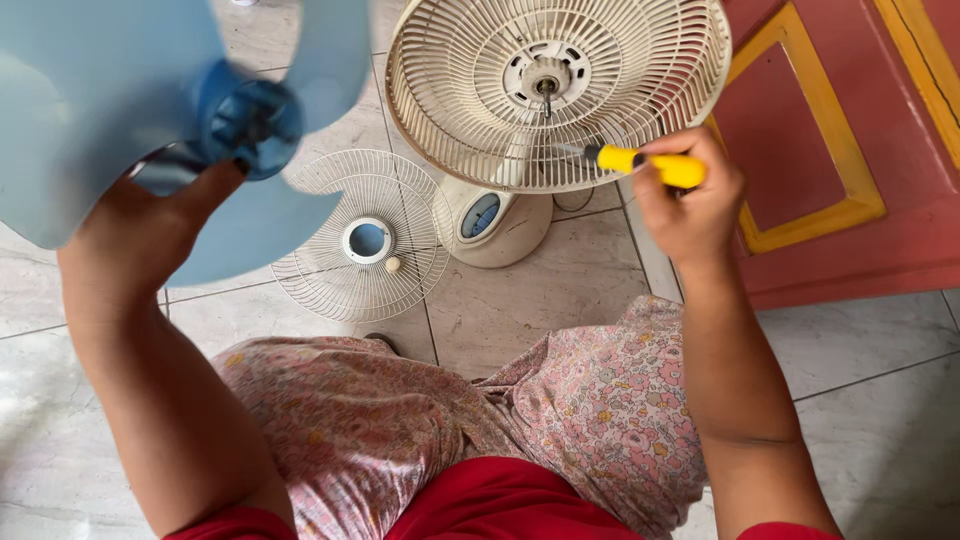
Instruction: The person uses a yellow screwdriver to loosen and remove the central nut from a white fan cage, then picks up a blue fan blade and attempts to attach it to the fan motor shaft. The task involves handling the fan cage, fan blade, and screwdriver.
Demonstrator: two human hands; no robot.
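Left grip point(135, 235): blue fan blade point(110, 120) fills the space above it. Front grille point(365, 235) lies on the floor just right. Right grip point(690, 200): rear fan cage point(560, 90) blocks left; red door point(850, 150) close right. Bare floor point(880, 400) open below.

Loose front grille point(365, 237), red door point(850, 150)

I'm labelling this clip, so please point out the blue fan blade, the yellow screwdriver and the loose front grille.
blue fan blade point(245, 120), head view, on its darker hub.
yellow screwdriver point(650, 163), head view, on its handle.
loose front grille point(410, 200), head view, on its wire ribs.
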